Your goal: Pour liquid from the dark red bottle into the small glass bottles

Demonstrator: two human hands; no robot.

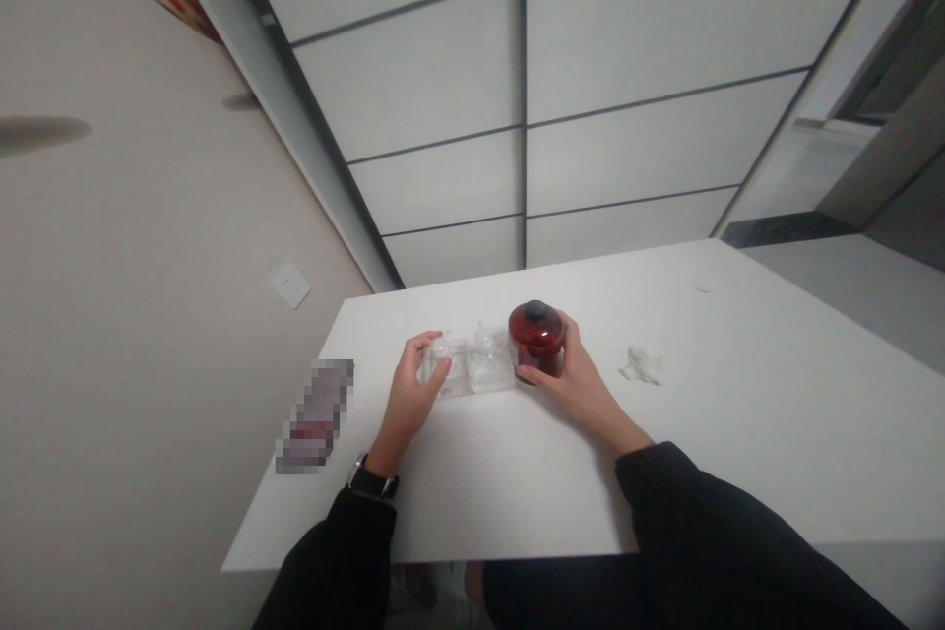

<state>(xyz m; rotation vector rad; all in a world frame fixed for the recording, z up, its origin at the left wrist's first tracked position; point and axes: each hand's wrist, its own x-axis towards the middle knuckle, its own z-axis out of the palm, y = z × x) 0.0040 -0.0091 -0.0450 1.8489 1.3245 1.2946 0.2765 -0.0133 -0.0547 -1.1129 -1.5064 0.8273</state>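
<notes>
Two clear jars with round-knobbed lids (491, 367) stand side by side on the white table, close against a dark red lidded pot (536, 333) with a black knob. My left hand (414, 382) is wrapped round the left end of the clear jars, its thumb in front and fingers behind. Around the red pot curls my right hand (574, 376), thumb across the front and fingers on its far right side. The three pieces form one row, touching or nearly so. Their undersides are hard to make out.
A crumpled white tissue (642, 366) lies right of the pot on the table (509, 482). At the left edge is a blurred-out flat object (316, 416). A wall with a socket (290, 285) borders the left; panelled doors (443, 187) stand behind.
</notes>
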